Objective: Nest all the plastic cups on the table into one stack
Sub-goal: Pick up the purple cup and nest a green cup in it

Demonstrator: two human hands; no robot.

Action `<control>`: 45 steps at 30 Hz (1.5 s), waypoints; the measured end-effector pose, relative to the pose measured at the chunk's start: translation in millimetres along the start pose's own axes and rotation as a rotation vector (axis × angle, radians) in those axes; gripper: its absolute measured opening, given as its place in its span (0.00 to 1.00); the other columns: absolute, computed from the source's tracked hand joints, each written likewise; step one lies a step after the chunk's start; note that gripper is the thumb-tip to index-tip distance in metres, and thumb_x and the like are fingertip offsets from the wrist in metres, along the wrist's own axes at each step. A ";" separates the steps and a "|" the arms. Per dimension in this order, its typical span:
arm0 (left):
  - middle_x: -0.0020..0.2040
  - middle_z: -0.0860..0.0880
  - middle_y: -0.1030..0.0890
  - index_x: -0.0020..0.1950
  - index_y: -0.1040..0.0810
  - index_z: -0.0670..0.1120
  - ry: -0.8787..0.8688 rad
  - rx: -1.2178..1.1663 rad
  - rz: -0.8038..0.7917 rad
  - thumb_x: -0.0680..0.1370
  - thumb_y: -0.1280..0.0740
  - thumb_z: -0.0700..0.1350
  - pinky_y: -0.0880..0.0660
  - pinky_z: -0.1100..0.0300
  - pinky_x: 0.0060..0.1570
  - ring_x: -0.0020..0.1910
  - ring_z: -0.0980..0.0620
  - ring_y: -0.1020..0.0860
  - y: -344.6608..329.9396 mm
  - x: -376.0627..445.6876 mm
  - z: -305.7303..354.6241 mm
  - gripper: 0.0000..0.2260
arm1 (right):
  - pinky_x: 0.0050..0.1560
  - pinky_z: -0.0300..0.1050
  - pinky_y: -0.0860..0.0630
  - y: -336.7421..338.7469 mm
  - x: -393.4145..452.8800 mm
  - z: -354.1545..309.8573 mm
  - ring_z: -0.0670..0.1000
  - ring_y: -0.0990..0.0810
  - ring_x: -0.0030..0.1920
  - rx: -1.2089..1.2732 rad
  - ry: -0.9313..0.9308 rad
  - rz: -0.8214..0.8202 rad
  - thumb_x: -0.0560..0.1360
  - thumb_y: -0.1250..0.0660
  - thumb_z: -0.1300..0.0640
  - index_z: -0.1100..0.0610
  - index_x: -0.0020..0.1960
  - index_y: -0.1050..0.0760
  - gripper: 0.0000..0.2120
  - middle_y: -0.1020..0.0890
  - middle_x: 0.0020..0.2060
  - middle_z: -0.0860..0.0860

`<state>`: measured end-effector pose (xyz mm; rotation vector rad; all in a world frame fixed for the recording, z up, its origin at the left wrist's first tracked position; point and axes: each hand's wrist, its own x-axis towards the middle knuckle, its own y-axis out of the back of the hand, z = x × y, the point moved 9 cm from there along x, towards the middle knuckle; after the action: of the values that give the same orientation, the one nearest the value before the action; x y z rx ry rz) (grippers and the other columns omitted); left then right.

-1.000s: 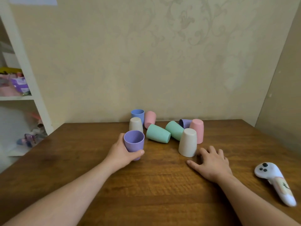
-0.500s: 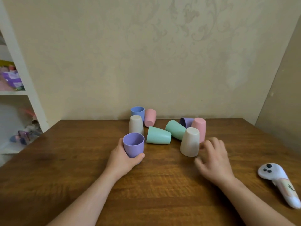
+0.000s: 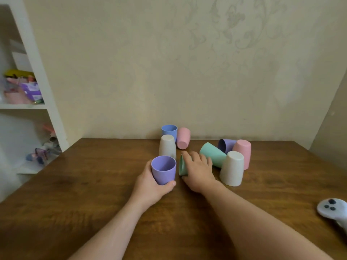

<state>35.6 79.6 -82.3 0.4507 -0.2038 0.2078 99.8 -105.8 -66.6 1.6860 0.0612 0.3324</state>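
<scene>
Head view. Could go wrong right here: green cup [image 3: 181, 165] lying on its side under the right hand [image 3: 199, 170], mouth turned toward the purple cup [image 3: 163, 169], round wall free to roll. Might slip out sideways and knock the second green cup [image 3: 213, 154] just behind, or tip the upturned white cup [image 3: 232, 168] close by the wrist. Crowded cluster, little room for a clean lift. Needs turning upright before nesting, too; could jam against the purple rim if dropped in crooked.

Now the hands. Right hand spread wide and arched over the lying green cup, fingers draped across its top, thumb low at the near side; touching, but can't tell whether actually clamped yet. Left hand [image 3: 150, 186] curled about halfway round the purple cup, thumb at the near wall, cup upright on the bench [image 3: 93, 194], mouth up.

Further back: another white cup [image 3: 167, 148] upside down, blue cup [image 3: 169, 131] upright, pink cup [image 3: 183, 138] tipped over by the wall. None nested so far.
</scene>
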 end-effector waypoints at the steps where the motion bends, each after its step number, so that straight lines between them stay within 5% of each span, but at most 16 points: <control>1: 0.65 0.62 0.21 0.73 0.32 0.61 -0.015 -0.014 -0.005 0.66 0.13 0.52 0.25 0.67 0.50 0.62 0.56 0.19 0.4 0.0 1.1 0.42 | 0.79 0.66 0.42 -0.1 -3.6 1.7 0.62 0.35 0.77 0.046 -0.010 0.047 0.77 0.27 0.48 0.46 0.84 0.45 0.42 0.34 0.78 0.54; 5: 0.67 0.65 0.23 0.79 0.36 0.63 -0.018 -0.080 -0.035 0.66 0.12 0.53 0.24 0.62 0.57 0.64 0.56 0.21 -0.1 2.0 2.2 0.48 | 0.74 0.59 0.32 10.2 -25.4 19.0 0.58 0.29 0.74 0.417 0.001 0.279 0.72 0.22 0.52 0.49 0.80 0.35 0.40 0.27 0.73 0.51; 9: 0.63 0.69 0.22 0.72 0.31 0.65 -0.003 -0.108 -0.061 0.70 0.15 0.52 0.24 0.63 0.55 0.64 0.57 0.20 -3.5 4.2 0.6 0.37 | 0.70 0.48 0.27 29.4 -41.6 41.5 0.50 0.24 0.69 0.886 -0.216 0.306 0.74 0.20 0.50 0.50 0.81 0.37 0.42 0.24 0.70 0.48; 12: 0.64 0.67 0.21 0.73 0.31 0.64 -0.010 -0.078 -0.059 0.70 0.15 0.54 0.24 0.63 0.54 0.63 0.57 0.20 -3.3 3.1 2.9 0.37 | 0.66 0.50 0.21 62.3 -39.1 45.2 0.49 0.19 0.64 1.091 -0.314 0.340 0.71 0.18 0.46 0.48 0.79 0.34 0.42 0.19 0.65 0.46; 17: 0.66 0.62 0.20 0.77 0.31 0.61 -0.022 -0.022 -0.076 0.70 0.16 0.57 0.23 0.61 0.57 0.64 0.56 0.20 -5.2 2.6 3.1 0.39 | 0.65 0.54 0.18 116.6 -18.5 5.0 0.47 0.15 0.59 1.292 -0.145 0.310 0.70 0.17 0.45 0.49 0.72 0.27 0.35 0.15 0.59 0.45; 21: 0.69 0.59 0.20 0.81 0.32 0.57 0.005 0.017 -0.127 0.71 0.18 0.60 0.21 0.53 0.65 0.68 0.53 0.21 -7.5 2.6 4.1 0.42 | 0.64 0.52 0.17 106.7 -16.7 -31.9 0.46 0.15 0.61 1.192 -0.038 0.163 0.64 0.16 0.40 0.44 0.72 0.28 0.40 0.16 0.62 0.45; 25: 0.58 0.61 0.16 0.73 0.26 0.58 0.013 0.024 -0.109 0.69 0.15 0.56 0.21 0.59 0.53 0.60 0.54 0.17 -7.6 -0.4 3.8 0.35 | 0.68 0.56 0.19 56.6 -35.0 -44.3 0.46 0.17 0.63 1.052 -0.018 0.026 0.65 0.19 0.39 0.41 0.73 0.29 0.40 0.16 0.62 0.43; 37: 0.60 0.63 0.16 0.71 0.29 0.65 0.003 0.001 -0.219 0.63 0.13 0.57 0.21 0.61 0.53 0.58 0.58 0.17 -21.8 5.7 18.2 0.40 | 0.65 0.48 0.21 56.9 -43.7 -34.9 0.48 0.19 0.64 0.913 -0.005 -0.018 0.74 0.19 0.46 0.44 0.76 0.35 0.37 0.18 0.63 0.43; 42: 0.62 0.62 0.16 0.74 0.30 0.63 -0.027 -0.027 -0.219 0.63 0.13 0.56 0.18 0.55 0.61 0.61 0.57 0.17 -37.5 8.1 19.8 0.43 | 0.64 0.47 0.21 62.1 -44.7 -6.0 0.51 0.19 0.66 0.715 0.011 -0.181 0.69 0.21 0.50 0.38 0.85 0.50 0.54 0.22 0.67 0.45; 45: 0.62 0.61 0.18 0.72 0.31 0.62 -0.012 -0.026 -0.183 0.66 0.14 0.54 0.21 0.56 0.59 0.61 0.56 0.18 -42.2 7.6 16.6 0.40 | 0.70 0.53 0.22 87.1 -35.8 23.7 0.51 0.21 0.70 0.676 -0.057 -0.006 0.70 0.29 0.57 0.43 0.85 0.42 0.46 0.23 0.73 0.47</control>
<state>50.7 36.1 -83.2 0.4420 -0.1758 0.0227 58.5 -149.6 9.6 2.3624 0.1483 0.2728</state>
